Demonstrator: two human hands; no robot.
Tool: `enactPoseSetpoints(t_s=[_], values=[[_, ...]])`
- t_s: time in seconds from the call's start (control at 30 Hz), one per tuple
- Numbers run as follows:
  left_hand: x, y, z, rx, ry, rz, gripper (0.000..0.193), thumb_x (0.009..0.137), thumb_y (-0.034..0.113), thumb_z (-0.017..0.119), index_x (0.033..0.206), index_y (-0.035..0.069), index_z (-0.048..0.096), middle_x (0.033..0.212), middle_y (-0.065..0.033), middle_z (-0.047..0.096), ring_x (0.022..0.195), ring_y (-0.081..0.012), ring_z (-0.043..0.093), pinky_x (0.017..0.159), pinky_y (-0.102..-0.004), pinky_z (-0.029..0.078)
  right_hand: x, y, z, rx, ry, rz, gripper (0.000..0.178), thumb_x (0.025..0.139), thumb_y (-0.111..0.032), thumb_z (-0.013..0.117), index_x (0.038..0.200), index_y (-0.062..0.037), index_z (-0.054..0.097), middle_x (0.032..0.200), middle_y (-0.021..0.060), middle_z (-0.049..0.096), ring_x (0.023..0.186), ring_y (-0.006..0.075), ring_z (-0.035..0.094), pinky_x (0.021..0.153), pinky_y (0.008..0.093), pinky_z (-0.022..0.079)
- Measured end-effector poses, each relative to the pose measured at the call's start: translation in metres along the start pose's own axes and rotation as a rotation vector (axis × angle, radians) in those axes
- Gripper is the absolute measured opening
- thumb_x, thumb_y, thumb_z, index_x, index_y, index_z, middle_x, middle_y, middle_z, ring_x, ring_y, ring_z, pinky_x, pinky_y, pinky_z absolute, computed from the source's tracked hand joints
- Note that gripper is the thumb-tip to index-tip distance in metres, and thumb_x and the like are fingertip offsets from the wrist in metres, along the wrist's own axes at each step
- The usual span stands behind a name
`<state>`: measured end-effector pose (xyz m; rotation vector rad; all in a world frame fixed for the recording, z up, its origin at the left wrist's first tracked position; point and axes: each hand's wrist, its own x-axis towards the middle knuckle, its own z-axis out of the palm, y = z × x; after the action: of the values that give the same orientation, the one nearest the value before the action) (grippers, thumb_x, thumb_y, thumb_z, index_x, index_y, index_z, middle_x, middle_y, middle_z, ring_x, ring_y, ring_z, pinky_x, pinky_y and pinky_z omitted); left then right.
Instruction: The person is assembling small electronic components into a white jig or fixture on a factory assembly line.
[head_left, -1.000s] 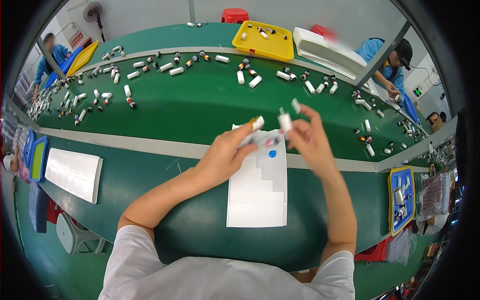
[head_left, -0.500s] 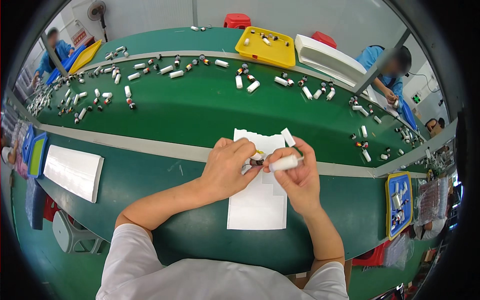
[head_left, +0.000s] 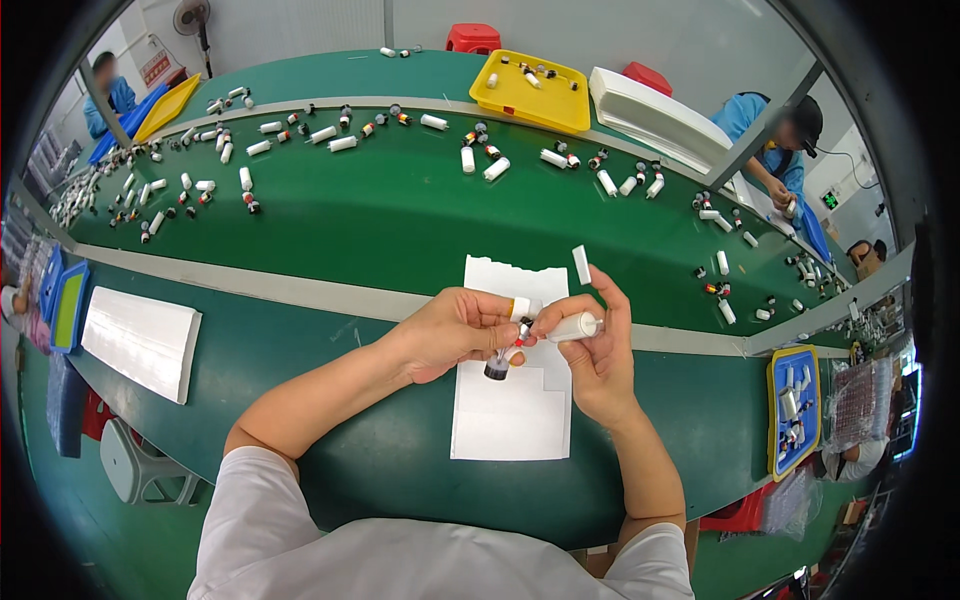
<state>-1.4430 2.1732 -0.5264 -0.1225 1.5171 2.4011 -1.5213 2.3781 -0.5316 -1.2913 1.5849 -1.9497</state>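
Observation:
My left hand (head_left: 455,330) pinches a small part with a dark round end and red-and-black wires (head_left: 500,362) above a white sheet of labels (head_left: 510,410). My right hand (head_left: 595,345) grips a white cylinder (head_left: 575,326) lying sideways, its end meeting the small part. Both hands touch over the sheet. A small white label strip (head_left: 581,264) lies just beyond my right fingers.
Many white cylinders (head_left: 480,160) lie scattered on the green belt (head_left: 400,220). A yellow tray (head_left: 532,92) and white stacks (head_left: 655,115) sit at the back. A white pad (head_left: 140,342) lies left, a blue tray (head_left: 797,410) right. Other people work at the far left and right.
My hands came down from the belt edge onto the white sheet and closed together; the cylinder and the small wired part now meet between them.

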Motion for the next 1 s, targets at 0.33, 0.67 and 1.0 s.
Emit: enactPoseSetpoints(t_s=[0.33, 0.67, 1.0], values=[[0.001, -0.014, 0.021, -0.182, -0.094, -0.025, 0.033, 0.091, 0.0, 0.067, 0.123, -0.001, 0.063, 0.101, -0.0094, 0.069, 0.087, -0.0173, 0.07, 0.082, -0.0324, 0.056, -0.011, 0.002, -0.002, 0.091, 0.528, 0.04, 0.023, 0.088, -0.001, 0.069, 0.111, -0.0016, 0.065, 0.114, 0.0044, 0.057, 0.103, 0.0116, 0.052, 0.089, 0.0274, 0.039], [-0.005, -0.002, 0.043, 0.221, 0.16, 0.231, 0.027, 0.088, -0.003, 0.069, 0.115, 0.001, 0.066, 0.092, -0.003, 0.064, 0.082, -0.0111, 0.064, 0.074, -0.0282, 0.055, -0.023, -0.001, 0.009, 0.203, 0.345, 0.221, 0.007, 0.09, -0.001, 0.069, 0.096, 0.003, 0.069, 0.094, 0.0067, 0.064, 0.08, 0.015, 0.062, 0.078, 0.0283, 0.047], [0.01, -0.018, 0.039, 0.653, 0.044, 0.758, 0.02, 0.084, -0.004, 0.071, 0.104, -0.003, 0.071, 0.122, -0.0118, 0.062, 0.086, -0.0146, 0.065, 0.077, -0.0284, 0.054, -0.026, 0.012, -0.022, -0.248, 0.228, 0.092, 0.018, 0.083, 0.0, 0.075, 0.1, 0.0, 0.071, 0.083, 0.0021, 0.065, 0.076, 0.0136, 0.059, 0.072, 0.0239, 0.048]])
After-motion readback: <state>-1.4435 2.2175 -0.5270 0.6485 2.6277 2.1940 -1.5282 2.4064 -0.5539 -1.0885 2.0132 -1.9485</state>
